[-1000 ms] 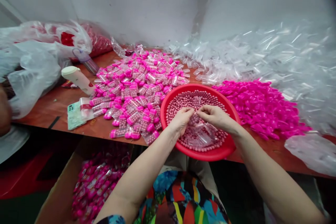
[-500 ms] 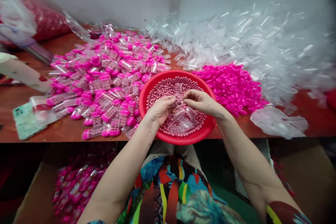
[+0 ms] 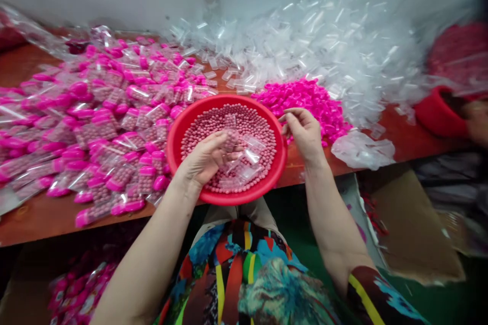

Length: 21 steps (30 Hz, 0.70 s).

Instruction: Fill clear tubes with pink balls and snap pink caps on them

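In the head view, my left hand (image 3: 209,157) is closed around a small clear plastic container (image 3: 231,136), held over a red basin (image 3: 173,147). Pink beads (image 3: 206,122) fill the basin, and several clear containers (image 3: 251,155) lie on them. My right hand (image 3: 304,134) is at the basin's right rim, beside a heap of bright pink caps (image 3: 305,99). Its thumb and fingers are bent together at the heap's near edge; whatever they pinch is too small to make out.
Bead-filled containers with pink caps (image 3: 114,122) cover the table's left side. Empty clear containers (image 3: 305,45) are heaped along the wall. A crumpled plastic bag (image 3: 364,148) lies near the front edge. Another person's hand (image 3: 478,122) is beside a red bowl (image 3: 438,111) at far right.
My right hand has left the container and moved right, out of the basin to the pink caps. My left hand stays over the beads with the container. The view has swung to the right.
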Motion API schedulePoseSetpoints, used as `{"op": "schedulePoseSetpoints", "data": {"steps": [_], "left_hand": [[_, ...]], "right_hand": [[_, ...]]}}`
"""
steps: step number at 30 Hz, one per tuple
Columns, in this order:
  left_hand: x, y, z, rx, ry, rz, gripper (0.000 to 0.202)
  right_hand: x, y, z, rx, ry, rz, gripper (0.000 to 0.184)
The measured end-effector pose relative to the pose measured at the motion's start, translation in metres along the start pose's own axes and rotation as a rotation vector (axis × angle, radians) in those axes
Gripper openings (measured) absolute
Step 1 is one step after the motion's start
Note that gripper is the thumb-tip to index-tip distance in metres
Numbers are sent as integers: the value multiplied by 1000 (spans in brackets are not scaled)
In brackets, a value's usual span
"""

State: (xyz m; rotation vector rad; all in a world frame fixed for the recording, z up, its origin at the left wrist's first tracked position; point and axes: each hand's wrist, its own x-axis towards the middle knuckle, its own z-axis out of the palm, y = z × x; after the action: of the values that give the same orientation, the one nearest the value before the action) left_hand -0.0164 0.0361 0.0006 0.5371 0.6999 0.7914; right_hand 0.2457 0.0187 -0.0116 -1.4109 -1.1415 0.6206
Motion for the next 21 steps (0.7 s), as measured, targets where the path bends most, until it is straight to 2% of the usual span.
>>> {"op": "schedulePoseSetpoints", "data": {"steps": [3,4,6,8,11,15,18,21], "left_hand": [[1,-1,8,70,85,24,26],[2,-2,12,98,113,31,27],[3,-7,23,134,145,35,30],[6,-15,34,133,140,11,30],[10,-27,45,116,110,-53,28],[14,-30,44,97,148,-110,20],[15,-26,40,64,181,-100,11],[14,-24,38,40,176,-94,6]], "right_hand": [[8,42,-45,-216,208,115,24],[7,56,-56,-342,214,162,27],[2,80,-67,-459,195,212,28],[-3,95,-64,-510,164,228,26],[-9,107,-43,-577,149,255,26],[-9,112,-20,-627,182,302,32],[-10,114,-19,-604,206,296,27],[-12,113,-26,-534,226,253,23]]}}
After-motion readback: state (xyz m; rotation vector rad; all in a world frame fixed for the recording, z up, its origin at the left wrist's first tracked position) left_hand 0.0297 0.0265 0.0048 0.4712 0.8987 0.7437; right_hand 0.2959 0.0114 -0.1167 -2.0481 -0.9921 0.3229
